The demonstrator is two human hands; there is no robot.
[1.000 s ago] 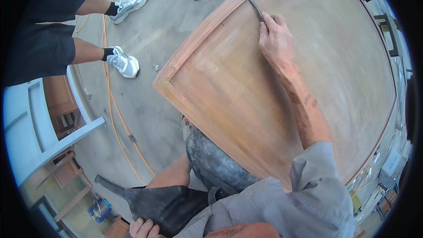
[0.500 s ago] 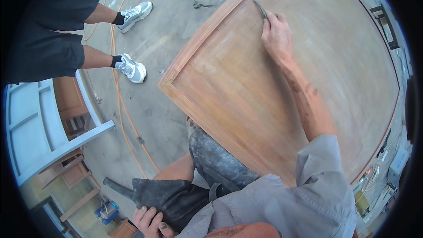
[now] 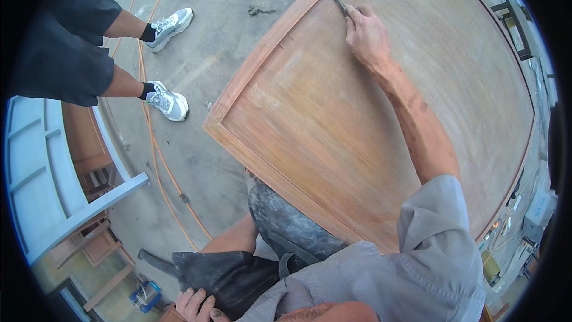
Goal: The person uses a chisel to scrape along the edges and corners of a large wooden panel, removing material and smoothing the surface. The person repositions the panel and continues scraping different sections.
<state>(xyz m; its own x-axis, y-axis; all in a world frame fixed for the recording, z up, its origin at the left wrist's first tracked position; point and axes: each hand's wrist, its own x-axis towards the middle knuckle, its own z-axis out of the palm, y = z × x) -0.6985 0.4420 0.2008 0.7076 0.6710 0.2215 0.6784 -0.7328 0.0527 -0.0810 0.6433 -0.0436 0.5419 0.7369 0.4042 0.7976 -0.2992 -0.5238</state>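
Observation:
My right hand (image 3: 368, 34) is closed around a slim dark hand tool (image 3: 339, 5), whose kind I cannot make out. The tool's far end points at the inner edge of the raised wooden border (image 3: 253, 77) on a large reddish-brown wooden panel (image 3: 310, 113). Beneath my right forearm, the panel's flat face carries pale, dusty smears. At the lower edge of the picture my left hand (image 3: 196, 307) lies against my black shorts (image 3: 220, 268), its fingers extended and partly cut off; I see nothing held in it.
Another person's legs in dark shorts and grey-white sneakers (image 3: 168, 101) stand left of the panel. Orange hoses (image 3: 154, 134) cross the concrete floor. A pale frame (image 3: 110, 203) and wooden pieces occupy the left side. A blue tool (image 3: 145, 296) sits at the lower left.
My right hand has shifted up and left with the tool, bringing its tip closer to the panel's border. The whole view has shifted slightly. My left hand stays at the shorts.

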